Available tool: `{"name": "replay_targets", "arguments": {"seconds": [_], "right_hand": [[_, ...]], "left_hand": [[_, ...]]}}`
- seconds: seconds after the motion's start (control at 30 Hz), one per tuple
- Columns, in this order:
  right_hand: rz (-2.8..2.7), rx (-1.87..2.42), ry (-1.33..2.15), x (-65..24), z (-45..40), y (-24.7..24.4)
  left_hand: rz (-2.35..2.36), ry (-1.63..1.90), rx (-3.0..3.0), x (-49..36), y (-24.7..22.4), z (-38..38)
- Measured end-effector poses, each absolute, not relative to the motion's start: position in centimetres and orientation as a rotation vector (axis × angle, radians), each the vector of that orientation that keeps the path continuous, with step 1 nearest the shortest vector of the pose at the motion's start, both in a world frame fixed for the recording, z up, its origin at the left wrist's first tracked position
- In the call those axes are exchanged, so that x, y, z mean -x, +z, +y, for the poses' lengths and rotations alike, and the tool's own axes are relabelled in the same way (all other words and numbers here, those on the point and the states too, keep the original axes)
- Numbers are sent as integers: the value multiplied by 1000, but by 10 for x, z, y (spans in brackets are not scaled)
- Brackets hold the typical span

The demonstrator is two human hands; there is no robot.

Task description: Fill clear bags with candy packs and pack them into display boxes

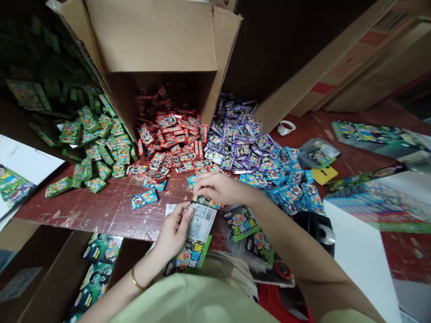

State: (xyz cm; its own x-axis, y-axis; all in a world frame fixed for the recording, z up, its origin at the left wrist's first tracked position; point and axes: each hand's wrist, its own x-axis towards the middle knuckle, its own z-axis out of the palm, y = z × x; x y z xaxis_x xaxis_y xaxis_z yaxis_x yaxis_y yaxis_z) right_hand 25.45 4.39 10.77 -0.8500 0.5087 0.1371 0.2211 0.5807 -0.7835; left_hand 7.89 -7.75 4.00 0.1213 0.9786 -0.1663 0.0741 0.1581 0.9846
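Observation:
My left hand (pixel 175 229) is closed on a flat printed candy bag (pixel 201 222), thumb on top. The bag's white label with a barcode faces up, and a colourful printed front lies below it. At the bag's upper edge my right hand (pixel 215 186) is closed, fingers curled down over small candy packets (pixel 206 201); its fingertips are partly hidden. Just beyond the hands lie heaps of red packets (pixel 178 134), purple packets (pixel 235 146) and blue packets (pixel 286 175). One blue packet (pixel 144 198) rests apart on the red table (pixel 111 211).
Green packets (pixel 104 148) spill from the left. A cardboard box (pixel 161 40) stands at the back. More printed bags (pixel 244 224) lie beneath my right forearm. To the right are a white cup (pixel 286 128), a yellow tag (pixel 324 174) and display boxes (pixel 377 197).

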Motion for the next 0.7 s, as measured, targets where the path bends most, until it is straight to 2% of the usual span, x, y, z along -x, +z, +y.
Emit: {"name": "replay_targets", "arguments": {"seconds": [0.07,0.23,0.43,0.6,0.7], "right_hand": [[-2436,606,1190,-250,41,104],[-1937,905,1292,-238,25,72],[-2024,767,1440,-223,8,57],[-1774,979,1169,-209,46,59],[-1889,1016,1098,-170,69,47]], "left_hand": [[1254,985,-1164,-80,39,-78],[1298,1096,-1040,-70,37,-80],[1235,1180,-860,-54,34,-89],[1276,1301,-846,-31,36,-102],[1287,1333,-848,-15,32,-110]]}}
